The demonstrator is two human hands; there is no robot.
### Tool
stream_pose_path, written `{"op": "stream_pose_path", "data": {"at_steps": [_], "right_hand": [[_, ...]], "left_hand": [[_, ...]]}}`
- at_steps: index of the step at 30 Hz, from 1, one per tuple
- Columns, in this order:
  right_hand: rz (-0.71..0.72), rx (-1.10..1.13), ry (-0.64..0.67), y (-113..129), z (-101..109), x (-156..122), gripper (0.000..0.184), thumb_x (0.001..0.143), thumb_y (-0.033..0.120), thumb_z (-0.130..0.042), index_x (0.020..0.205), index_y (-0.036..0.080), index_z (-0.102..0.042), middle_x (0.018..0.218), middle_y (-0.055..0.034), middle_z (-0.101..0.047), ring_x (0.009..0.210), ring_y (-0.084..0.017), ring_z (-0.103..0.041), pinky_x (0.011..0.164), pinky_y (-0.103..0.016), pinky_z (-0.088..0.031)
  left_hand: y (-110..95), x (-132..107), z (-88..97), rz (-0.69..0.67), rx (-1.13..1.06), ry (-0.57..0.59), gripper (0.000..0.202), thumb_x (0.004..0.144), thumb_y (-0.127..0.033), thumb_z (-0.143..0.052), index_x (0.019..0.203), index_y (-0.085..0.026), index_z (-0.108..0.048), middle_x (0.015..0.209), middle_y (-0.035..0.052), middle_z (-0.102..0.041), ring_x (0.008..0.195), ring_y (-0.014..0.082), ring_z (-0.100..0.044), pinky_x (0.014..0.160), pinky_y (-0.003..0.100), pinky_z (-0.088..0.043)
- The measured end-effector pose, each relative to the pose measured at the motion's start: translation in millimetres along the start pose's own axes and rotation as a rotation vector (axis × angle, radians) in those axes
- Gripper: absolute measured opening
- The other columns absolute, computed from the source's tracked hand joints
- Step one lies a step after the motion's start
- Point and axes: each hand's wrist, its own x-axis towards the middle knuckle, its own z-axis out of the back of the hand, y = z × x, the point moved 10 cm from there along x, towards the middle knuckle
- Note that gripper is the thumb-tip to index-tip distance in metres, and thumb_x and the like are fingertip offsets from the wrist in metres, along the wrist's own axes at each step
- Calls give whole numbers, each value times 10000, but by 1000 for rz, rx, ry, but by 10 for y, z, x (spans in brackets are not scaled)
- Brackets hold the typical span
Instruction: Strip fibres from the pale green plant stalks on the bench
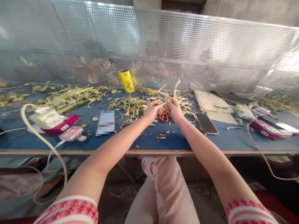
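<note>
Both hands meet above a heap of dried, pale green plant strips (135, 107) on the blue table. My left hand (153, 110) is closed, its fingertips pinching a thin plant strip. My right hand (174, 109) is also closed, close beside the left, gripping the same plant material; a pale curled strip (177, 87) sticks up above it. Just under and between the hands lie scissors, of which the red-orange handle (163, 116) shows; the blades are hidden. Small trimmed scraps (161, 136) are scattered on the table nearer to me.
A perforated metal screen (149, 40) closes off the table's back. A yellow tube (126, 81) stands before it. Left are a plant pile (72, 96), a cabled charger (48, 118) and a blurred card (105, 123). Right are a phone (207, 123), cardboard (213, 104) and a magenta box (267, 128).
</note>
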Motion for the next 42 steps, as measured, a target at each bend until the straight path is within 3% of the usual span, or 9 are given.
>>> {"op": "stream_pose_path", "data": {"at_steps": [5,10,16,25,31,37,39,42], "right_hand": [[5,13,8,-12,-7,13,273,817,422,-612,772,235,-417,489,101,-300,414,-54,-266,408,-199,-287],[45,-49,10,-4,12,45,302,818,474,-596,781,241,-408,500,98,-282,423,-59,-253,410,-208,-268],[192,-206,-3,56,97,105,307,835,488,-567,782,240,-395,529,80,-294,465,-78,-275,443,-230,-241],[308,-321,10,186,107,107,153,866,332,-500,803,229,-407,629,42,-425,582,-102,-425,538,-245,-333],[320,-432,11,201,112,101,88,850,262,-478,792,217,-431,627,46,-454,569,-94,-428,555,-247,-336],[236,-355,36,65,128,173,131,825,292,-531,796,223,-424,580,58,-437,547,-95,-411,515,-229,-300],[209,-325,43,36,126,189,156,817,306,-552,792,224,-421,568,61,-430,541,-93,-406,498,-223,-285],[166,-280,45,5,128,200,173,807,310,-569,790,225,-420,547,76,-416,503,-79,-387,469,-212,-269]], "left_hand": [[33,28,60,17,26,-35,168,608,-209,-747,643,-132,-602,382,-99,-328,369,24,-261,428,221,-149],[62,40,28,30,7,20,166,658,-216,-741,656,-132,-598,400,-96,-333,377,21,-278,424,208,-176],[49,53,83,62,-114,-31,148,743,-222,-690,706,-141,-571,565,-36,-569,473,42,-503,449,169,-333],[54,48,34,138,-159,39,91,827,-232,-632,830,-143,-616,600,-9,-655,505,58,-591,530,172,-476],[34,86,-6,93,-116,154,197,792,-325,-687,883,-152,-660,645,0,-658,539,54,-582,540,179,-470],[-91,117,-1,-44,42,217,167,723,-312,-731,747,-163,-660,462,-83,-360,427,29,-324,433,175,-274],[-115,145,28,-82,123,215,153,739,-308,-707,728,-169,-645,497,-72,-383,456,38,-327,460,182,-287],[-144,193,75,-140,260,199,157,772,-323,-667,737,-175,-628,652,-32,-532,592,62,-455,592,194,-386]]}}
